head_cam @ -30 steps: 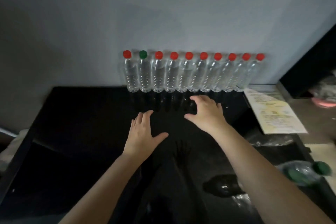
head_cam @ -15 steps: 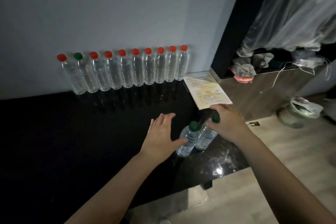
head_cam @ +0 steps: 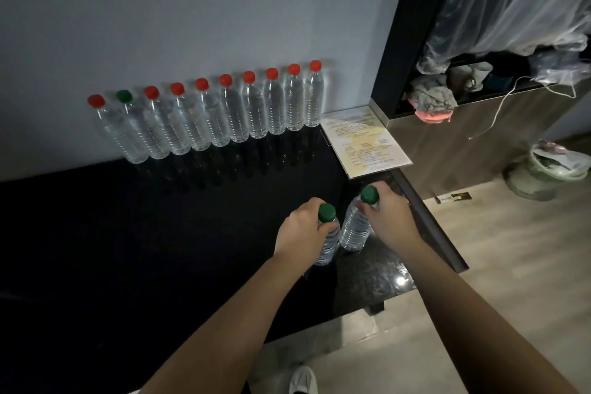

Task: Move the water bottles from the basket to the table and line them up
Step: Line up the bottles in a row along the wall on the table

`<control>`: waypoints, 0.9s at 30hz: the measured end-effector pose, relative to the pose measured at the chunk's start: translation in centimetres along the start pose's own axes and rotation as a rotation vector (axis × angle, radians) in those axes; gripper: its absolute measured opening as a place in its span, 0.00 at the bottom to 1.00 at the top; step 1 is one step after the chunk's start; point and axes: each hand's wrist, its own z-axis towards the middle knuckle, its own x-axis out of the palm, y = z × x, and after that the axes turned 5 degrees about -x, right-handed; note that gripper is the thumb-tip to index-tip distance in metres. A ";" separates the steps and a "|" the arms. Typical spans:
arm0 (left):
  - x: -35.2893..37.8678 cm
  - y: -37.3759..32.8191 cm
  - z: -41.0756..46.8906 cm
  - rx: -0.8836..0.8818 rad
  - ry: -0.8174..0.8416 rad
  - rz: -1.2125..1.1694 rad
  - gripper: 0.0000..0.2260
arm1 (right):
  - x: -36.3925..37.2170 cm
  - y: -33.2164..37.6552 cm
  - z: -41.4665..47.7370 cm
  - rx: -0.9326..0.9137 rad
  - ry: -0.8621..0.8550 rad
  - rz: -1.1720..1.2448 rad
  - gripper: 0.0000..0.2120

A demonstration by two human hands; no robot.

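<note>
- The left hand (head_cam: pixel 302 233) curls round the neck of a green-capped bottle (head_cam: pixel 329 245) over the right end of the tabletop (head_cam: pixel 160 233).
- The right hand (head_cam: pixel 390 217) grips a second green-capped bottle (head_cam: pixel 354 229) by the neck, nearer the tabletop's right edge.
- Both bare forearms reach forward across the tabletop's near edge, hands close but apart.

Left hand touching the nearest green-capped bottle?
Touching. Head view shows the left hand gripping the nearest green-capped bottle around its neck, below the cap.
</note>
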 end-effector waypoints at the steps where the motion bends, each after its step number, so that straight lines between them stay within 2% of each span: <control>1: -0.4 0.6 -0.2 -0.004 -0.019 -0.020 0.11 | 0.4 0.2 0.0 -0.022 0.005 -0.012 0.13; 8: -7.0 6.3 -2.9 -0.151 -0.227 -0.224 0.11 | 3.5 6.6 0.7 -0.220 0.045 -0.008 0.14; 17: -18.4 18.7 -8.0 -0.331 -0.478 -0.207 0.13 | 14.2 19.9 -0.3 -0.385 0.204 0.155 0.13; 27: -30.8 32.3 -10.3 -0.355 -0.486 -0.172 0.10 | 26.7 33.3 -3.1 -0.377 0.185 0.184 0.14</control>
